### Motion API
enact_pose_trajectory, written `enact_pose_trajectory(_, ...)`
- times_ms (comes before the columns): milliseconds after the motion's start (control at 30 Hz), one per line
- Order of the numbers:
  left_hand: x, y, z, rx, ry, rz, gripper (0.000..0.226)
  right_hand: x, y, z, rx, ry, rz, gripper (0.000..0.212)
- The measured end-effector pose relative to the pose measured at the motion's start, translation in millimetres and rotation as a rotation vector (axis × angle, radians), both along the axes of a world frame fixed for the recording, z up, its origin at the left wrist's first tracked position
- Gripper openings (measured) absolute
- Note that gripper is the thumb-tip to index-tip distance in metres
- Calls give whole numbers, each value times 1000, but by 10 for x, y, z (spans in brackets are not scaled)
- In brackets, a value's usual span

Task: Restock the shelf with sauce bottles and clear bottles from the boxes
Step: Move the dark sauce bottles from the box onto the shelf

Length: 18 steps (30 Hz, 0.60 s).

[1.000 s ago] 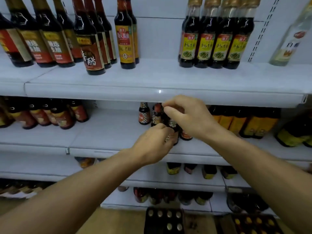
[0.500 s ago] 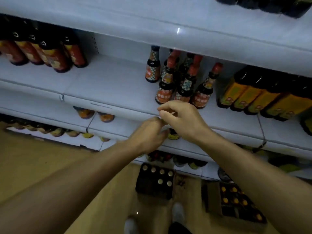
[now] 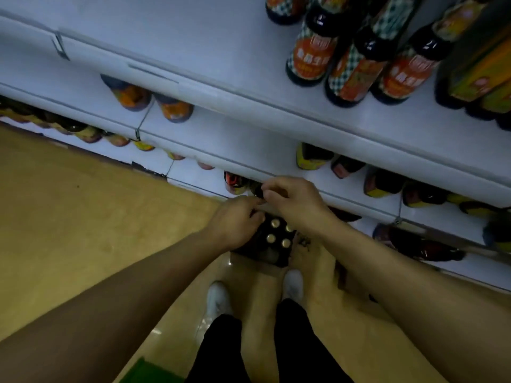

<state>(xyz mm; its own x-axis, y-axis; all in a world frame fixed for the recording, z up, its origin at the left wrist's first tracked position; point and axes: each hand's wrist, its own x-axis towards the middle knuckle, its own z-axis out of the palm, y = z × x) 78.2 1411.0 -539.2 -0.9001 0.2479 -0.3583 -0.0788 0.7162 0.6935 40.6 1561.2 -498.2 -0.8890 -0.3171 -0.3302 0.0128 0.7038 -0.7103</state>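
I look straight down in the head view. My left hand and my right hand hover side by side, fingers curled, fingertips almost meeting, with nothing visible in either. Right under them on the floor stands a dark box holding several bottles with gold caps. Small sauce bottles with checked necks and orange labels stand in a cluster on the white shelf at the upper right. Both hands are far below that cluster.
Lower shelf boards jut out in steps with dark bottles on them. Large yellow-labelled bottles stand at the far right. My white shoes are on the tan floor behind the box. A green object lies at the bottom edge.
Both hands left the small bottles on the shelf and dropped down to just above the floor box. The view tipped from the shelves to the floor.
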Motion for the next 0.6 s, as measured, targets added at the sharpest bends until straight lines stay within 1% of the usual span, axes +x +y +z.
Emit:
enact_pose_trajectory(167,101,64,-698,-36,-167,61,29,72,163,-839,85,-78,-15,19)
enact_pose_trajectory(267,136,173,-1167,-51,-258,85,31,117,301,-1371,142,-126,-18,22)
enact_pose_trajectory(333,163,253,-1485,-26,-281,99,30,138,384,-1749,169,-141,-20,26)
enact_pose_trajectory(467,184,409,-2116,-8,-366,195,34,150,524,-2488,207,-211,-8,24)
enact_pose_trajectory(600,197,509,-2736,2,-470,272,38,119,624,-3173,273,-245,67,16)
